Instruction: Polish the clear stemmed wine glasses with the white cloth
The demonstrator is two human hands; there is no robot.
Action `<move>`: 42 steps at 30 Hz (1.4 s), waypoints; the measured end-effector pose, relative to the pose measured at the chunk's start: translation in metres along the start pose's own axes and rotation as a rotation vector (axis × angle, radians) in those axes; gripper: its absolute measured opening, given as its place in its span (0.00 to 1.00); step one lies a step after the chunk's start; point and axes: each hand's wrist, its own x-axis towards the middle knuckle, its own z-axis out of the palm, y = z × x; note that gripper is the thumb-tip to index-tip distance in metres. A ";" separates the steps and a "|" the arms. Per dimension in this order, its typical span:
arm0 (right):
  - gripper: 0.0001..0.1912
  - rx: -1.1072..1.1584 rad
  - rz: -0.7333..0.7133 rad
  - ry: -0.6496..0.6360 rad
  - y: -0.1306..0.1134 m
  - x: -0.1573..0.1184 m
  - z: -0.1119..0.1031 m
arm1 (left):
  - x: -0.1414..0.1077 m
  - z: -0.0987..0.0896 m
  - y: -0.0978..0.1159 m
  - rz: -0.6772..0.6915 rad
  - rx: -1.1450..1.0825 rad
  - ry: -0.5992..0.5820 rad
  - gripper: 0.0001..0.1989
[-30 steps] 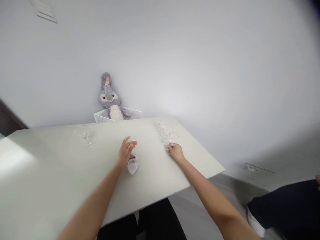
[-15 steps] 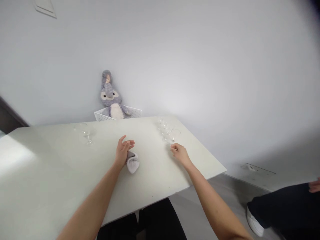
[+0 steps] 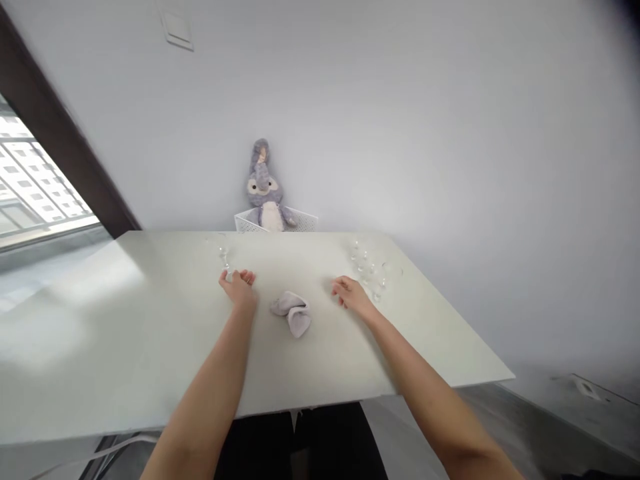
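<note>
My left hand (image 3: 239, 287) is open at the foot of a clear stemmed glass (image 3: 225, 257), thumb and fingers apart; I cannot tell whether it touches the glass. A crumpled light grey cloth (image 3: 295, 313) lies on the white table (image 3: 320, 373) between my hands, touched by neither. To its right, my right hand (image 3: 350, 295) hovers low over the table or rests on it, fingers loosely curled and apart, with nothing visible in them. Just beyond that hand stand several clear glasses (image 3: 370, 270), their outlines faint against the tabletop.
A white perforated basket (image 3: 306, 221) holding a grey plush toy (image 3: 271, 200) stands at the table's back edge against the wall (image 3: 425, 133). At the left is a dark window frame (image 3: 65, 127). A pale cable (image 3: 115, 448) runs below the table's front left.
My left hand has let go of the cloth and moved left to the lone glass. My right hand has moved left, away from the group of glasses. The view has swung left.
</note>
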 end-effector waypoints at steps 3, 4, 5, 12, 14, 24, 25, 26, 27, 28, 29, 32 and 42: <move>0.21 -0.134 -0.127 -0.175 -0.037 -0.005 0.028 | 0.016 -0.006 0.006 -0.074 -0.081 0.020 0.24; 0.23 -0.194 -0.149 -0.220 -0.046 -0.005 0.036 | 0.020 -0.007 0.009 -0.120 -0.125 0.024 0.24; 0.23 -0.245 -0.160 -0.261 -0.054 -0.004 0.043 | 0.025 -0.008 0.013 -0.181 -0.180 0.023 0.24; 0.16 0.131 -0.041 -0.194 -0.040 0.009 0.072 | 0.058 -0.004 0.038 -0.445 -0.422 -0.117 0.26; 0.14 0.480 0.040 -0.182 -0.033 0.008 0.073 | 0.066 0.000 0.044 -0.440 -0.484 -0.158 0.24; 0.15 1.382 0.264 0.030 -0.033 0.011 0.061 | 0.019 0.030 0.047 -0.332 -0.384 -0.541 0.11; 0.15 1.378 0.259 0.079 -0.032 0.012 0.061 | 0.010 0.032 0.044 -0.308 -0.342 -0.626 0.13; 0.15 1.365 0.237 0.134 -0.030 0.013 0.060 | 0.000 0.033 0.040 -0.292 -0.308 -0.693 0.15; 0.15 1.339 0.203 0.195 -0.029 0.013 0.059 | -0.008 0.033 0.037 -0.283 -0.279 -0.747 0.16; 0.16 1.300 0.161 0.255 -0.029 0.013 0.058 | -0.016 0.032 0.032 -0.280 -0.255 -0.785 0.18; 0.18 1.248 0.112 0.315 -0.030 0.012 0.057 | -0.023 0.031 0.028 -0.280 -0.234 -0.808 0.19; 0.22 1.005 -0.080 0.441 -0.038 0.005 0.055 | -0.041 0.026 0.013 -0.285 -0.193 -0.847 0.23; 0.22 0.653 -0.261 -0.097 -0.044 -0.003 0.074 | -0.072 0.019 0.002 -0.307 -0.049 -1.002 0.27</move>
